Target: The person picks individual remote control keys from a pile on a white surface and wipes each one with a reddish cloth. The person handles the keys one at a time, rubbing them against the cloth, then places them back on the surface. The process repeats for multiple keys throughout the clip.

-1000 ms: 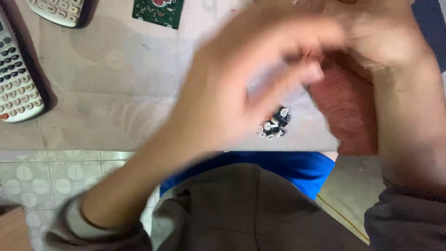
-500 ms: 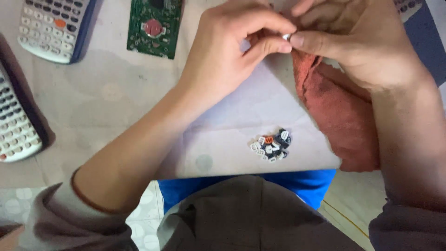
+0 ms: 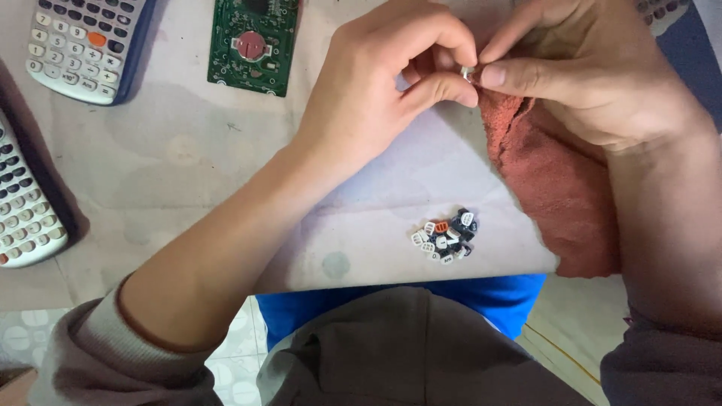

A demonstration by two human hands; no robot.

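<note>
Rust-red cloth [image 3: 560, 188] lies bunched under the right hand [image 3: 594, 71], at the near right edge of the pale table [image 3: 188, 165]. Both hands meet above it, near the top of the frame. The left hand [image 3: 380, 94] is curled nearly closed, its forefinger and thumb pinched on a tiny pale key cap [image 3: 468, 73]. The right hand's thumb and forefinger close on the same small piece from the other side, so that the fingertips of both hands touch around it. Most of the cap is hidden by those fingers; only a small whitish, slightly shiny corner shows between them, and its shape cannot be told beyond that.

Just below the hands, near the table's front edge and just beside the cloth, sits a small heap of loose key caps [image 3: 445, 239]: white, grey and dark ones, with a single orange one among them. The left forearm crosses the table diagonally in front of it, with the grey-brown sleeve pushed up toward the elbow.

Further out, at the far edge, a green circuit board [image 3: 254, 46] with a round coin cell fitted lies flat, and beside it, to the left, a calculator [image 3: 84, 43] with light keys and one orange key. A second calculator [image 3: 24, 207] rests at the left edge, partly out of frame. Patterned floor tiles [image 3: 30, 331] show below the table's edge.
</note>
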